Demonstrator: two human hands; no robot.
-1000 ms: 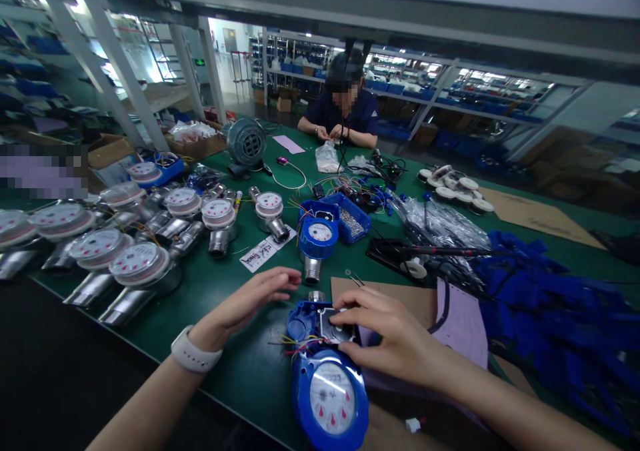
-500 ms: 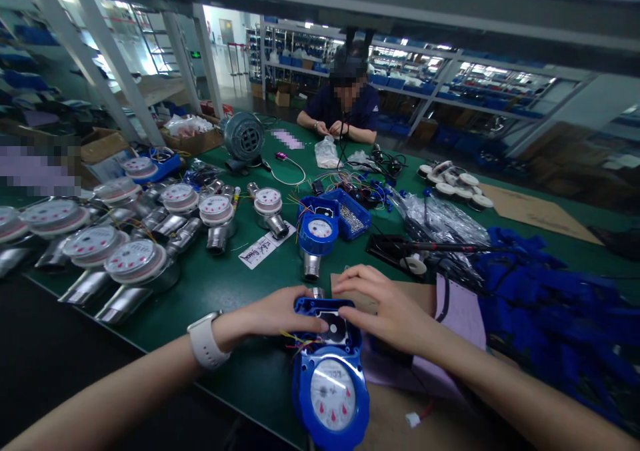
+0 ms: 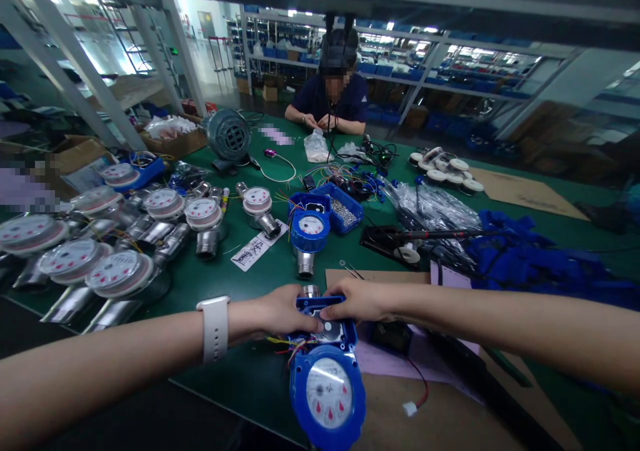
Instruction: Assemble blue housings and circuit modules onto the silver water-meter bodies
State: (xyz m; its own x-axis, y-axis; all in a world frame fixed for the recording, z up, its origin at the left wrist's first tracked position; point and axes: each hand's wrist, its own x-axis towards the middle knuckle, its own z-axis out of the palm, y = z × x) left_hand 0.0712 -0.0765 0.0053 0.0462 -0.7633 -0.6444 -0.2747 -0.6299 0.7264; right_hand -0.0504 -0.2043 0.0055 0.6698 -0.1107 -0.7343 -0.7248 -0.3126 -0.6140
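A blue-cased meter (image 3: 329, 397) with a white dial lies nearest to me, its upper compartment uncovered. Inside that compartment is a round grey-and-black part (image 3: 331, 331). My left hand (image 3: 285, 309) grips the compartment's left side, thumb pressed on the part. From the right, my right hand (image 3: 353, 299) wraps over the top edge with its thumb beside the other thumb. Thin coloured wires (image 3: 285, 344) stick out at the casing's left. A second blue meter (image 3: 309, 227) stands beyond, beside a blue tray of small screws (image 3: 345, 212).
Metal meters (image 3: 120, 274) crowd the left of the green table. A motor (image 3: 229, 135) stands behind them. Blue parts (image 3: 550, 257) and plastic bags (image 3: 435, 217) lie right. Across the table sits a person (image 3: 333, 97).
My right hand has closed in from spread fingers onto the compartment's top edge. The round part now looks greyer. The view has shifted slightly.
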